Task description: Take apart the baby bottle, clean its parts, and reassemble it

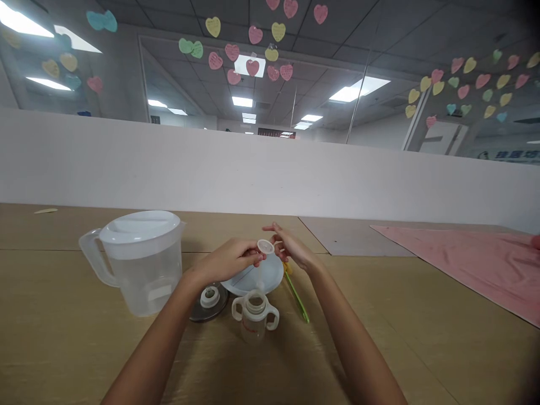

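My left hand pinches a small clear round part with a thin straw hanging from it, held above a white plate. My right hand is just to the right of that part, fingers spread and touching its rim. Below them an open two-handled baby bottle stands upright on the wooden table. A round metal lid with a white knob lies left of the bottle. A green and yellow stick-like tool lies to the right of the plate.
A large clear jug with a white lid stands at the left. A pink cloth covers the table's right side, beside a grey mat. A white partition runs along the far edge.
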Demonstrator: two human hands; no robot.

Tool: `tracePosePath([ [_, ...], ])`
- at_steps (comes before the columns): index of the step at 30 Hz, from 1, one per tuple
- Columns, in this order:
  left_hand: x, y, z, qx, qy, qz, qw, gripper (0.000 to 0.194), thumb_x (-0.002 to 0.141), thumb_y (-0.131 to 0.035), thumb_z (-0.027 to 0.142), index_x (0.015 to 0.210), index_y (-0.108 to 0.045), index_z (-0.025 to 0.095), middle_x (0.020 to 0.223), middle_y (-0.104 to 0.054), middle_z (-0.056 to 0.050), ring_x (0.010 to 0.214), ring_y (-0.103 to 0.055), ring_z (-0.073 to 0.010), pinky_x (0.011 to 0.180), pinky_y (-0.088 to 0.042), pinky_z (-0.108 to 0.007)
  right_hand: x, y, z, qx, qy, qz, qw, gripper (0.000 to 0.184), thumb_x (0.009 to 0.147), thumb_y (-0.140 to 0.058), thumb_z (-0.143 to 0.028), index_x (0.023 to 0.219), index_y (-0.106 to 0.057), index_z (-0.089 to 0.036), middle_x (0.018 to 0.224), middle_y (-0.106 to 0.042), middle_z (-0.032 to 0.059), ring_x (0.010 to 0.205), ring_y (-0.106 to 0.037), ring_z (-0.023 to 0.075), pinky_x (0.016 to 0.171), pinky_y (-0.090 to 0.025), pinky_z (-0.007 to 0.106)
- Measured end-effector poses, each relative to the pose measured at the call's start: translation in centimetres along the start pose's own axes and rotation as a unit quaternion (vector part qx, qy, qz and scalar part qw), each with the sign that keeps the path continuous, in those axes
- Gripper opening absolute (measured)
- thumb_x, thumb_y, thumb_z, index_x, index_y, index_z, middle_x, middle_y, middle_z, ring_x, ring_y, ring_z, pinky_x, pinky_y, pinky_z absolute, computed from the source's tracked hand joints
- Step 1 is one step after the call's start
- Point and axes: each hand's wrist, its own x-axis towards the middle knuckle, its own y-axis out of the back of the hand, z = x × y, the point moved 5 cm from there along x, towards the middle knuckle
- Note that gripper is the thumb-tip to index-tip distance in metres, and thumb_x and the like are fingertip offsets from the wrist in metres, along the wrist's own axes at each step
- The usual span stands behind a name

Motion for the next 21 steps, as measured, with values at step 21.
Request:
tracePosePath([
  [21,-1.2,0.7,-7.4,0.152,0.239,-0.037,0.958,0.005,0.048,-0.067,0.019,0.051,-0.063,0.018,0.05,-0.062,-0.001,0.055,-0.059,-0.0187,0.053,-0.043,-0.025,-5.4,-5.3,-4.3,-0.544,0.095,-0.103,0.827,0.029,0.064,-0.066,-0.045,0.071,-0.062,-0.018,0.065,-0.061,0.0048,0.054,-0.049,0.0143,0.047,-0.024,0.024],
])
